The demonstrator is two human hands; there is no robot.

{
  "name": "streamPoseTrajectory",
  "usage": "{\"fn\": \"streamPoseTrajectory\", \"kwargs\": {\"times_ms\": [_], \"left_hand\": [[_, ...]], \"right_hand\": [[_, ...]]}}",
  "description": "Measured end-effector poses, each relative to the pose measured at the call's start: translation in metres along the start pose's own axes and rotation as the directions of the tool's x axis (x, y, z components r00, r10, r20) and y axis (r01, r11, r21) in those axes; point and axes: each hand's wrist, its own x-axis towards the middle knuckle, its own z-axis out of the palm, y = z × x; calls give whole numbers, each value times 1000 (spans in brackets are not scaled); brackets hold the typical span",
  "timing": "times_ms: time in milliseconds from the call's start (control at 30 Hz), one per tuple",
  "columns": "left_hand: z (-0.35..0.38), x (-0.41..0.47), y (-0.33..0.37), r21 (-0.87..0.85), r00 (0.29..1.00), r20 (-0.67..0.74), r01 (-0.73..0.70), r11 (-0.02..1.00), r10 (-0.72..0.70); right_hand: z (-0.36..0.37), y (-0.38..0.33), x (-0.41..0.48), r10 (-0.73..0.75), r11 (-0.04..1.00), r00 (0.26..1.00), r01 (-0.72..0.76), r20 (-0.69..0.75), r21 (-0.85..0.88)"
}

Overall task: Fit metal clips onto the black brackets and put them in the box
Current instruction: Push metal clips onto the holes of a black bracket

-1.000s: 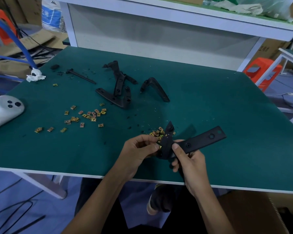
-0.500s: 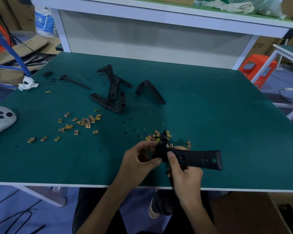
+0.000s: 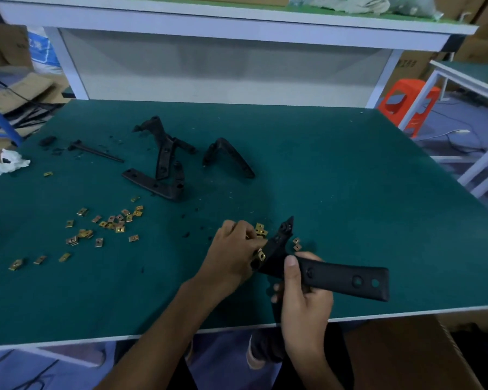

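The right hand [image 3: 304, 302] is in the lower middle of the frame, at the near edge of the desk [image 3: 350, 178]. Its grip is closed tight round a black bracket [image 3: 341, 278]. The thumb lies on top and the other fingers curl under it. The bracket is bent like an L. Its long flat arm has round holes in it and points to the right of the frame. Its short arm points up the frame and ends in a sharp tip. The bracket is held in the air over the green desk.

The left hand [image 3: 233, 256] is just to the left of the right hand. Its grip is closed small, and the curled fingers pinch a gold metal clip [image 3: 261, 254] against the bend of the bracket. The clip seems to sit partly on the bracket's edge, but it is blurry there, so I cannot be sure.

A few loose clips [image 3: 261, 229] lie on the desk just behind the hands. A bigger bunch of scattered clips [image 3: 110, 223] lies in the left middle of the frame. Higher up, a pile of brackets [image 3: 164, 164] lies crossed over each other. One lone bracket [image 3: 234, 159] lies just to the right of the pile. A thin black rod [image 3: 99, 153] lies to the left of the pile. A crumpled white paper [image 3: 7, 163] sits at the left edge. A brown cardboard box [image 3: 400, 356] is below the desk in the lower right corner. An orange stool [image 3: 406, 105] stands on the floor in the upper right, past the desk.
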Motion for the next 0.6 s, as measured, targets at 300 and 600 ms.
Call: {"fn": "streamPoseTrajectory", "kwargs": {"times_ms": [300, 600], "left_hand": [[-8, -3, 2, -128, 995, -59, 67, 989, -75], [-8, 10, 6, -23, 998, 54, 26, 999, -25]], "right_hand": [[-2, 1, 9, 80, 995, 996, -82, 41, 56], [-6, 3, 14, 118, 990, 989, -124, 95, 67]]}}
